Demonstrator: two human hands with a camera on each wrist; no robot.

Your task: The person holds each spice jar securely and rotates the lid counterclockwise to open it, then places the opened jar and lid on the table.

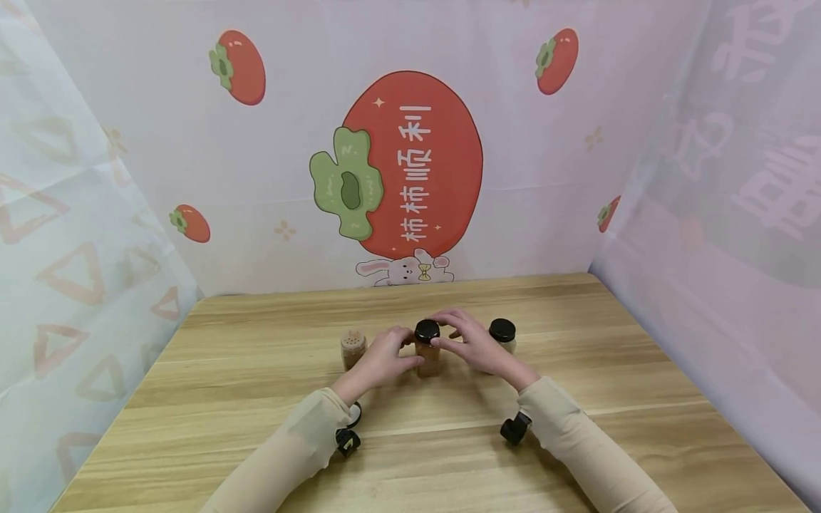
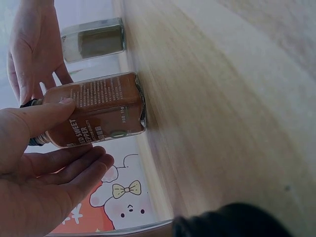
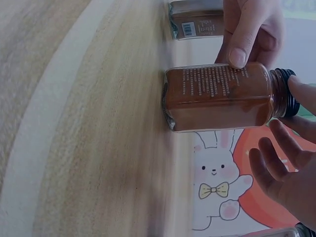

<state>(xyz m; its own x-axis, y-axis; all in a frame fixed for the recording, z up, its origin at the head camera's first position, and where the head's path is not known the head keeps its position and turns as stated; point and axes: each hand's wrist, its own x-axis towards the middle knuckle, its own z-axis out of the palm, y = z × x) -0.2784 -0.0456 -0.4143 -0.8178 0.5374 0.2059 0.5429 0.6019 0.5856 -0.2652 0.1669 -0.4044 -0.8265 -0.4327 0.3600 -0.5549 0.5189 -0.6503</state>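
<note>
Both forearms (image 1: 282,445) are stretched forward from the lower corners of the view and angled inward, each covered by a beige sleeve (image 1: 590,445). The left hand (image 1: 383,356) and right hand (image 1: 471,343) are brought close together. In the left wrist view, the left thumb (image 2: 44,117) is extended and pressed down, with the left fingers (image 2: 86,180) spread below it. The right thumb (image 3: 302,91) is set opposite the index finger in a pinch; the remaining right fingers (image 3: 271,155) are fanned and slightly bent.
</note>
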